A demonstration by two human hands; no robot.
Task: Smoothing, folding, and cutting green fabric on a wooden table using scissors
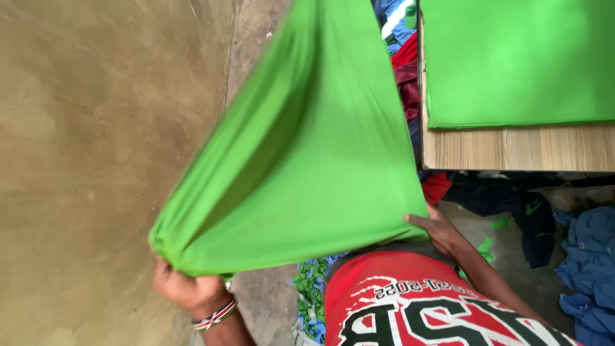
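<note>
Hands both engaged on one bright green cloth (307, 160), which hangs stretched in the air just beside the wooden table (512, 147), on the side away from the tabletop's far stack. Left hand (189, 288) is closed tight round a bunched corner of the cloth, low and well away from the table, w/ a striped bead bracelet (215, 316) at the wrist. Right hand (439, 230) sits directly below the table's front edge, fingers flat and extended along the cloth's lower hem; thumb side hidden behind fabric, so grip there is partial at best, can't tell more. Cloth runs taut btwn the two hands and narrows upward past the table's near corner; it looks motion-blurred. Flat on the table lies a second green fabric sheet (519, 61), edges squared, covering most of the visible top. Under and beside the table: dark blue garments (512, 205) on the floor, lighter blue ones (592, 269) further out, red fabric (403, 70) wedged behind the table's edge. Small green and blue scraps (311, 288) lie on the concrete floor (90, 141). Person's red printed shirt (423, 307) fills the lower frame.
</note>
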